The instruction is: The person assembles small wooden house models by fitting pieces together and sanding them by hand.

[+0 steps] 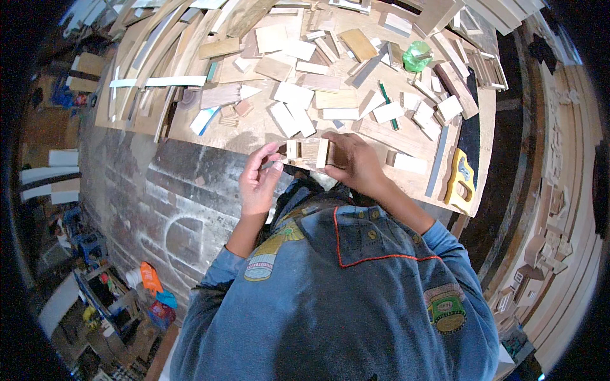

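Note:
Just in front of my body, at the near edge of the workbench, is a small wooden assembly (309,151): a flat piece with an upright block at each end. My right hand (359,164) grips its right end, thumb below and forefinger above. Beside the left end is my left hand (258,178), palm partly turned up, fingers loosely bent and apart from the thumb. Whether its fingertips touch the wood is hard to make out. Wood offcuts (291,119) lie just beyond the assembly, and a pale block (406,162) sits to the right of my right hand.
Many scrap pieces cover the workbench (248,136). A yellow-handled saw (462,183) lies at the right edge. Farther back are a green pencil (387,105) and a crumpled green plastic item (417,56). Long strips (159,44) are piled at the far left.

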Tool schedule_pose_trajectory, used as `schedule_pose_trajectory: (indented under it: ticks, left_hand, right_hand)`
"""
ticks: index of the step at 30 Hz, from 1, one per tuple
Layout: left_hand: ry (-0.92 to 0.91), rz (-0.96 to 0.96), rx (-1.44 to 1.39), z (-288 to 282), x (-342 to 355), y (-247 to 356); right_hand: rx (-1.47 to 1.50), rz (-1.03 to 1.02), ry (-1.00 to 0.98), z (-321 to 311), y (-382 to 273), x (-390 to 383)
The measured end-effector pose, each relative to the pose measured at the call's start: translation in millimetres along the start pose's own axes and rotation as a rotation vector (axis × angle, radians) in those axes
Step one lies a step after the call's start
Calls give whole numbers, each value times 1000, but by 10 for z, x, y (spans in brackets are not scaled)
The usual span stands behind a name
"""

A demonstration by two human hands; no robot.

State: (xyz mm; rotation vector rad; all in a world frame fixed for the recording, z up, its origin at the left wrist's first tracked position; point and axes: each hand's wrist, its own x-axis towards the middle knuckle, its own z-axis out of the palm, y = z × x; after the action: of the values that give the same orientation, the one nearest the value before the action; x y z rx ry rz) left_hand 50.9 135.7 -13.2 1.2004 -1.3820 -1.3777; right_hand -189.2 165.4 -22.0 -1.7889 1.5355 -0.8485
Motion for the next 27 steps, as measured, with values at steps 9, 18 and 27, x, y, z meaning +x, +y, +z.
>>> schedule_pose_trajectory:
  ticks: [9,18,27]
  left_hand:
    - [-45,18,96,72,64,-225]
    - [-39,21,15,134,94,-316]
    - [-50,32,16,121,108,-379]
  right_hand:
    - [-75,-161,38,222,9,195]
    - [-124,-190,-23,280,50,289]
    - [-152,-190,-25,303,31,345]
